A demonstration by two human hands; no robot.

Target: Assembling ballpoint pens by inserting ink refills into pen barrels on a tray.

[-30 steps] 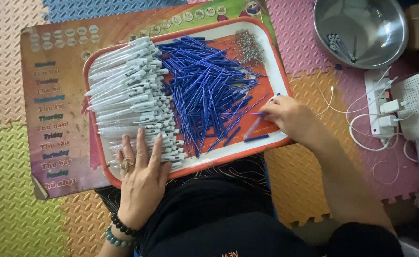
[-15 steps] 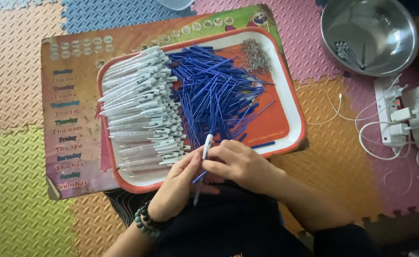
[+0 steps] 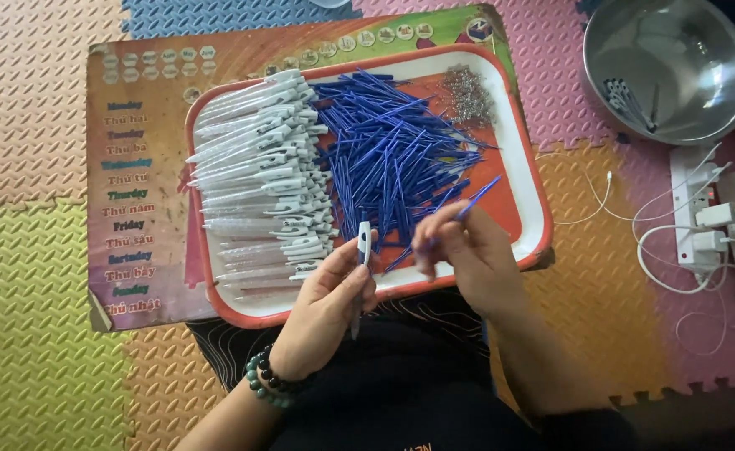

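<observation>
Floor of interlocking foam mats (image 3: 33, 351) in pink, yellow, green, orange and blue, evenly daylit.

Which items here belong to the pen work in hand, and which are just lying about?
In use:
- left hand holding a white pen barrel
- right hand holding a blue refill
- tray with barrel stack, refill pile, springs

Lying about:
- steel bowl
- power strip with white cables
- printed mat
- foam floor tiles
</observation>
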